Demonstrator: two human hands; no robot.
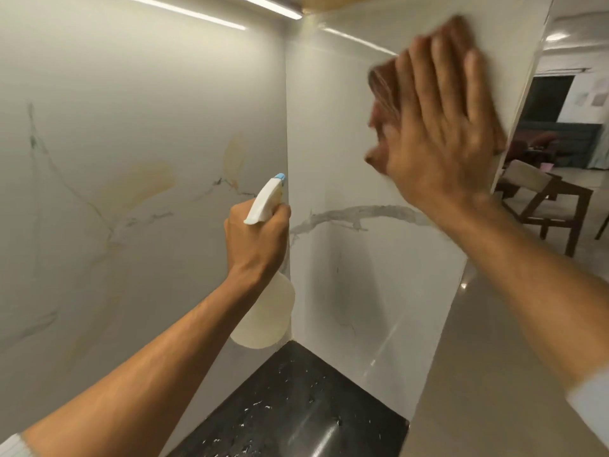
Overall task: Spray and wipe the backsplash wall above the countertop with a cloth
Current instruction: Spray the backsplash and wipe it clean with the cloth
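Wiping the corner backsplash, bottle held ready.

The right hand point(441, 127) pressed a brown cloth point(384, 103) flat-fingered against the backsplash wall point(346, 153), spreading pressure; the left hand point(255, 239) gripped the spray bottle point(267, 311) above the counter point(296, 407), nozzle aimed at the wall, likely for re-spraying.

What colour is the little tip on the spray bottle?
Light blue. The nozzle tip tops the white spray bottle in the left hand; head view shows it.
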